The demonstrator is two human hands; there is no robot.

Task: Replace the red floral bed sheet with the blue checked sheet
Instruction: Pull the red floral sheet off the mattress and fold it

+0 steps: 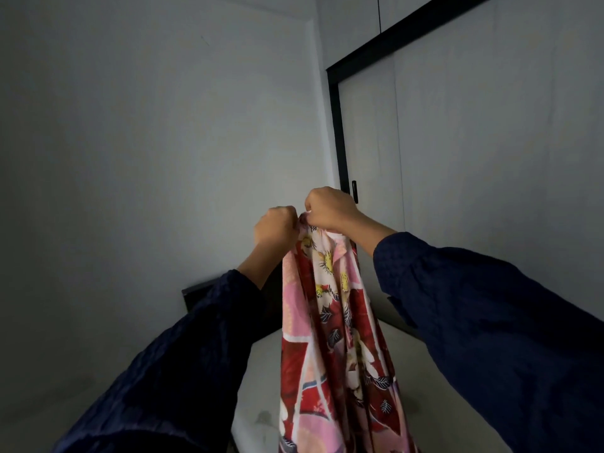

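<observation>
Left hand [276,226], right hand [330,209] tight around red floral sheet [327,328]; bare mattress [434,380], grey walls [137,125].

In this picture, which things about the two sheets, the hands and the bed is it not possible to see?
Head view:
- The blue checked sheet: nowhere in the frame.
- The red floral sheet: its lower end is cut off by the bottom edge.
- How the left hand and right hand pinch it: hidden by the backs of the hands.
- The mattress: mostly covered by the hanging sheet and the dark sleeves.

Grey wall [147,125] at L, black-framed door [490,125] at R, dark headboard [191,297] w/ pale mattress [264,380] below.
</observation>
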